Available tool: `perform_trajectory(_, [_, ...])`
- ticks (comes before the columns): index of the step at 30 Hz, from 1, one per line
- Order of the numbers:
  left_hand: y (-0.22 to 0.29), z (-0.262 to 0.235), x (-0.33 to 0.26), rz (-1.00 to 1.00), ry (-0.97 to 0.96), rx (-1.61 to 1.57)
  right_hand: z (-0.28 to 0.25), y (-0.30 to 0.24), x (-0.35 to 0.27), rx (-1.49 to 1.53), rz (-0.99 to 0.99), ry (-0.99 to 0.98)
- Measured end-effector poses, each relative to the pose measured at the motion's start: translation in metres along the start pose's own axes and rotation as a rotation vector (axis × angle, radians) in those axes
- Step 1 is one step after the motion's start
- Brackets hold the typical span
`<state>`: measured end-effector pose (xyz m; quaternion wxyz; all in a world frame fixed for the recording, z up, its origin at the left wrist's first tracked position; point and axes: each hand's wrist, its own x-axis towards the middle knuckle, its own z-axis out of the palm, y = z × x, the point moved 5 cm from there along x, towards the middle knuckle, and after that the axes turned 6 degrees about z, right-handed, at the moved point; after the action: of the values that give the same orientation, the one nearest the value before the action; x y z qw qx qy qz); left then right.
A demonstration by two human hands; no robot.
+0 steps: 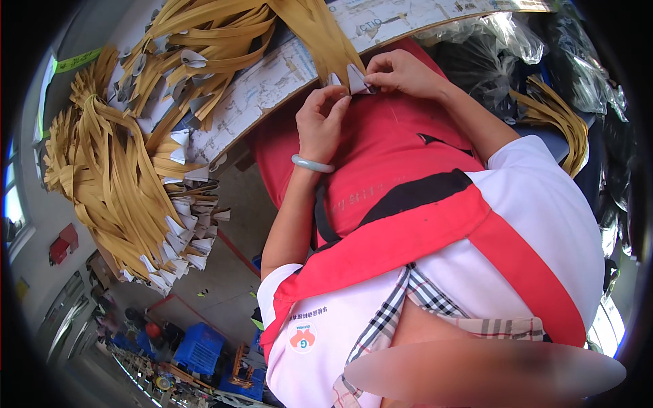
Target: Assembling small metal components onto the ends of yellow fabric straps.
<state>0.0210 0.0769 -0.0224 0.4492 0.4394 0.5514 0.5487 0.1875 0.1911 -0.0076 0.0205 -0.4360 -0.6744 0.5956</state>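
Observation:
Long mustard-yellow fabric strips [316, 34] hang over the table edge toward me, and their white tips [356, 79] lie between my hands. My left hand [321, 126], with a pale bangle on its wrist, is closed, thumb and forefinger pinched at the lower left of the tips. My right hand [405, 73] pinches the right side of a white tip, where a small dark bit shows at the fingertips. Both hands are just above the red apron [401, 129] on my lap. The exact contact under the left fingertips is hard to see.
A big bundle of yellow strips [115, 170] droops off the table's left end, and another pile [211, 34] lies on the worn white tabletop [272, 85]. At right are clear plastic bags [490, 61] and more strips [554, 115]. Blue crates [199, 347] stand on the floor.

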Motion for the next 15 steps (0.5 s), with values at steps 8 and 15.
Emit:
perform_trajectory(8, [0.003, 0.015, 0.003, -0.142, 0.071, -0.482, 0.007, -0.012, -0.002, 0.301, -0.028, -0.198])
perform_trajectory(15, [0.034, -0.015, -0.001, 0.453, 0.122, 0.514, 0.009, -0.077, -0.017, -0.343, -0.714, 0.216])
